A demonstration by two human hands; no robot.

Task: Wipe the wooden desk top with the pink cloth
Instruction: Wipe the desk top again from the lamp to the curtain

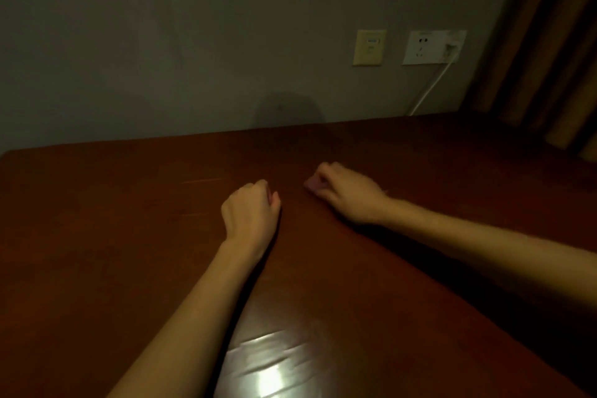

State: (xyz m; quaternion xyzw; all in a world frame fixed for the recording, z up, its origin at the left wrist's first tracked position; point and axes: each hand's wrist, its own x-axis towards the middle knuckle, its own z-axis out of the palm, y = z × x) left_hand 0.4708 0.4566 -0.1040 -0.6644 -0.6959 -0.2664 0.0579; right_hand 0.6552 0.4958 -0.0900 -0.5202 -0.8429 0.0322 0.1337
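The dark reddish wooden desk top (129, 236) fills the lower half of the head view. My right hand (347, 192) lies on the desk right of centre, its fingers curled round a small bunched pink cloth (312, 183); only a bit of the cloth shows at the fingertips. My left hand (250, 208) rests on the desk a short way to the left of it, fingers curled into a loose fist with nothing visible in it. A gap of bare wood separates the two hands.
A grey wall (193, 42) rises behind the desk's far edge. On it are a yellowish switch plate (369, 47) and a white socket (431, 47) with a white cable (433, 87) running down behind the desk. Brown curtains (555, 58) hang at the right.
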